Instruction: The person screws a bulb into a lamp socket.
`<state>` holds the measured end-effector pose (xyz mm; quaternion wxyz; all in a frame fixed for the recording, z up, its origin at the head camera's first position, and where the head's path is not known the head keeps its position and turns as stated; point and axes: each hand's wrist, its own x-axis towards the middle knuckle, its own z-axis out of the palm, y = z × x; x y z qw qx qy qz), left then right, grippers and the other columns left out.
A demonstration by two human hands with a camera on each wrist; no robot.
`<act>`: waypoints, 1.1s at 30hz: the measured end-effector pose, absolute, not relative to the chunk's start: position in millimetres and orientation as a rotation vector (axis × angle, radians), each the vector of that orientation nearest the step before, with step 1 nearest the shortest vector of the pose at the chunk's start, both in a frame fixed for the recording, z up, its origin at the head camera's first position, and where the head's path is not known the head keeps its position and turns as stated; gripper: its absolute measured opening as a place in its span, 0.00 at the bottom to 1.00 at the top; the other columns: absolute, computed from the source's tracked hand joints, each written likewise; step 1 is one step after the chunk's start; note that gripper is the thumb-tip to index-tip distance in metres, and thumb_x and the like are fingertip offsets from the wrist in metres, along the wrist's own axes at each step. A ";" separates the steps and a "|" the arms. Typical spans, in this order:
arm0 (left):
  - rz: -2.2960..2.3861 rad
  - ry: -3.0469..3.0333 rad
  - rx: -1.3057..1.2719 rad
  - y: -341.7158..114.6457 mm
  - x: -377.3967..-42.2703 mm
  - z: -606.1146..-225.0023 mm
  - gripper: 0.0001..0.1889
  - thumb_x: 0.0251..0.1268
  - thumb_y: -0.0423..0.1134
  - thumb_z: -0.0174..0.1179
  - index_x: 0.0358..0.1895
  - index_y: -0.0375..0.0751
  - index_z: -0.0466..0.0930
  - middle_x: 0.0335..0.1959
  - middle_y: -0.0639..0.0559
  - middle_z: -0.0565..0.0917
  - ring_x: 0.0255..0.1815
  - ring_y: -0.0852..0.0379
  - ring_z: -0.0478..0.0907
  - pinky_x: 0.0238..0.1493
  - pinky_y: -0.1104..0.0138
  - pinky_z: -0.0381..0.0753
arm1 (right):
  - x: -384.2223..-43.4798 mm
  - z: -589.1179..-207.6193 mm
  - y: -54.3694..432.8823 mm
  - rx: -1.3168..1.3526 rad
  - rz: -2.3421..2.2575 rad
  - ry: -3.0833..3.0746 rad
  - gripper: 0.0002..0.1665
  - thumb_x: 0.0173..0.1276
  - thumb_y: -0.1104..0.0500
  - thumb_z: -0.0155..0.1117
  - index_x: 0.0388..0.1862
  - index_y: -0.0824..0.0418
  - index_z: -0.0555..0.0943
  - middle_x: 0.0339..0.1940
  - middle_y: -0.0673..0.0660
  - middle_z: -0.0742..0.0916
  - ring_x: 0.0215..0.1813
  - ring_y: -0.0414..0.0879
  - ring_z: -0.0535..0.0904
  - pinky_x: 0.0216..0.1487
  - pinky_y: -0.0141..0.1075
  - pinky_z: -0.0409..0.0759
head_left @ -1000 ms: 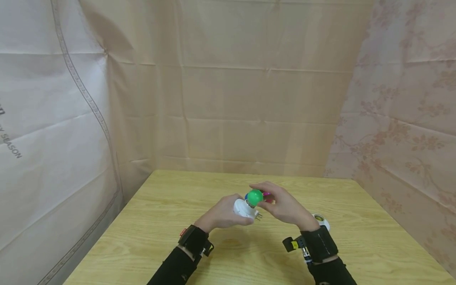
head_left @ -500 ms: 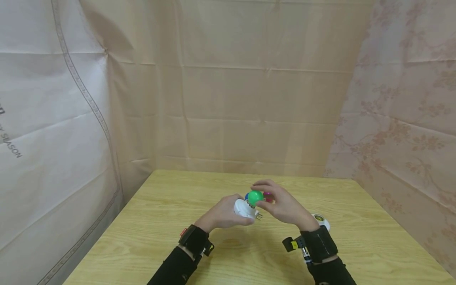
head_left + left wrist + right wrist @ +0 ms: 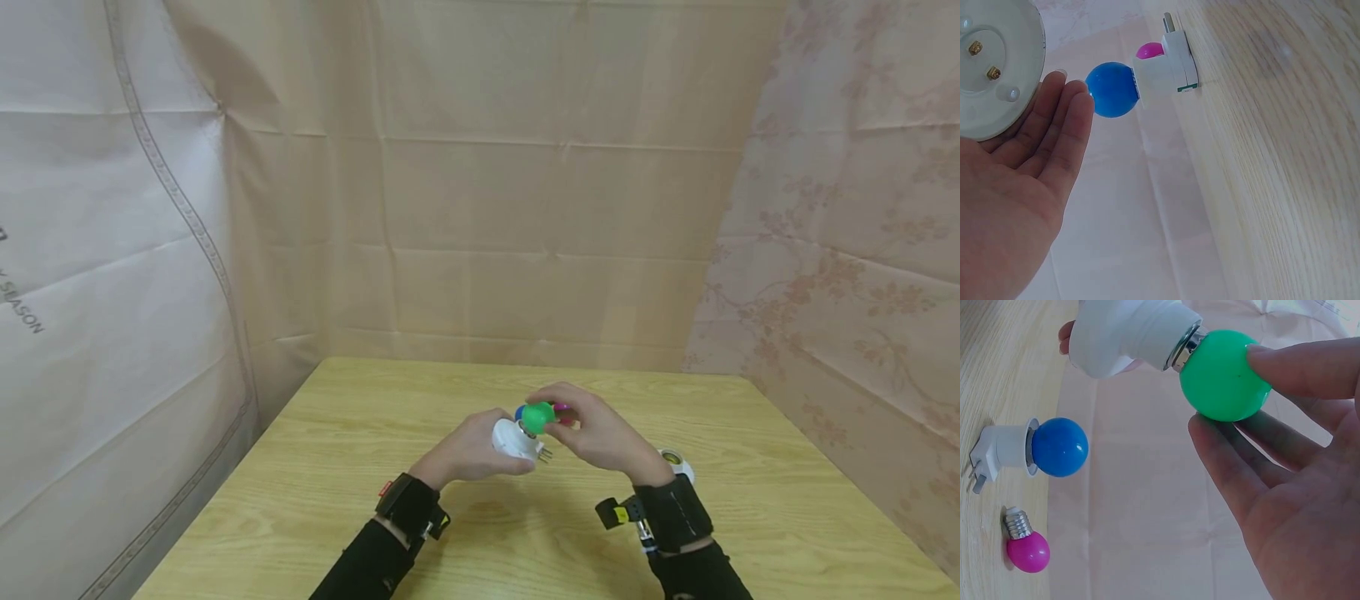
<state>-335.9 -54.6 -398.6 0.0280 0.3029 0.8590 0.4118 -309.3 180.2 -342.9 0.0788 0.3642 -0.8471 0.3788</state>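
My left hand holds a round white lamp holder above the table, fingers behind its base. Two brass screws show on the underside of that holder in the left wrist view. My right hand pinches a green light bulb between the thumb and fingertips. The bulb's metal base sits partly in the holder's socket, with some metal showing. Beyond the hands stands a white plug-in socket with a blue bulb in it. A pink bulb lies on the table beside it.
Another white lamp holder stands on the wooden table, partly hidden behind my right wrist. Cloth sheets hang behind the table and on both sides.
The fingers of my right hand have shifted slightly around the green bulb, opening and closing on it. My left hand and the lamp holder stay nearly still.
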 end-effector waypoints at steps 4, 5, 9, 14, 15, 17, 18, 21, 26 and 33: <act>1.278 2.650 0.934 -54.3 -335.4 -397.9 0.30 0.53 0.56 0.74 0.53 0.43 0.77 0.37 0.59 0.81 0.35 0.62 0.78 0.33 0.66 0.79 | -308.4 -342.1 179.8 1.059 1.142 -2.543 0.21 0.69 0.67 0.67 0.61 0.61 0.80 0.59 0.54 0.84 0.54 0.51 0.80 0.54 0.40 0.81; 1.279 2.649 0.933 -54.3 -335.3 -397.9 0.30 0.53 0.56 0.74 0.53 0.43 0.77 0.37 0.59 0.81 0.35 0.62 0.78 0.33 0.66 0.79 | -308.2 -342.2 179.8 1.052 1.144 -2.544 0.21 0.69 0.66 0.67 0.61 0.62 0.80 0.59 0.55 0.84 0.54 0.52 0.80 0.55 0.40 0.81; 1.279 2.647 0.924 -54.3 -335.3 -397.9 0.30 0.53 0.56 0.74 0.53 0.43 0.77 0.37 0.59 0.81 0.35 0.61 0.78 0.33 0.65 0.80 | -308.6 -343.5 179.7 1.036 1.143 -2.543 0.21 0.70 0.65 0.67 0.62 0.62 0.81 0.58 0.56 0.84 0.54 0.51 0.81 0.54 0.40 0.82; 1.279 2.638 0.913 -55.0 -334.4 -397.7 0.30 0.53 0.55 0.74 0.54 0.42 0.76 0.38 0.58 0.81 0.35 0.61 0.78 0.33 0.65 0.80 | -309.5 -345.6 178.9 0.994 1.133 -2.566 0.22 0.71 0.61 0.67 0.63 0.61 0.81 0.59 0.57 0.84 0.54 0.49 0.80 0.54 0.39 0.81; 1.279 2.636 0.911 -55.1 -334.2 -397.7 0.30 0.53 0.55 0.74 0.54 0.42 0.76 0.38 0.58 0.81 0.36 0.61 0.78 0.33 0.65 0.80 | -309.8 -346.0 178.8 0.987 1.129 -2.572 0.22 0.72 0.61 0.67 0.63 0.61 0.81 0.59 0.57 0.83 0.54 0.49 0.80 0.54 0.40 0.81; 1.281 2.629 0.908 -55.4 -333.8 -397.5 0.30 0.53 0.55 0.74 0.54 0.42 0.76 0.38 0.58 0.81 0.36 0.61 0.79 0.33 0.65 0.80 | -309.5 -346.4 178.5 0.972 1.116 -2.576 0.22 0.72 0.59 0.67 0.64 0.61 0.81 0.61 0.58 0.82 0.56 0.51 0.80 0.55 0.44 0.81; 1.280 2.627 0.908 -55.5 -333.6 -397.5 0.30 0.54 0.55 0.73 0.54 0.42 0.76 0.38 0.58 0.81 0.36 0.61 0.79 0.33 0.65 0.80 | -309.4 -346.6 178.4 0.968 1.108 -2.577 0.22 0.72 0.59 0.67 0.64 0.60 0.81 0.62 0.58 0.81 0.57 0.53 0.79 0.56 0.46 0.81; 1.273 2.629 0.912 -55.4 -334.0 -397.7 0.30 0.54 0.56 0.73 0.55 0.42 0.76 0.38 0.58 0.81 0.36 0.61 0.78 0.33 0.65 0.80 | -308.5 -346.7 178.6 0.976 1.084 -2.583 0.24 0.72 0.58 0.67 0.66 0.62 0.79 0.66 0.61 0.79 0.62 0.58 0.78 0.58 0.52 0.80; 1.256 2.639 0.928 -54.5 -335.3 -398.6 0.31 0.54 0.57 0.73 0.55 0.42 0.76 0.38 0.59 0.81 0.36 0.61 0.78 0.34 0.66 0.80 | -308.4 -347.3 181.1 1.035 1.076 -2.615 0.28 0.73 0.61 0.65 0.70 0.65 0.75 0.68 0.61 0.78 0.62 0.56 0.78 0.58 0.48 0.80; 1.256 2.645 0.940 -54.5 -335.2 -398.2 0.31 0.54 0.56 0.73 0.54 0.41 0.76 0.38 0.59 0.80 0.36 0.62 0.78 0.34 0.66 0.79 | -312.2 -346.2 183.3 1.150 1.108 -2.556 0.30 0.70 0.70 0.65 0.71 0.65 0.74 0.67 0.63 0.79 0.60 0.54 0.79 0.58 0.45 0.80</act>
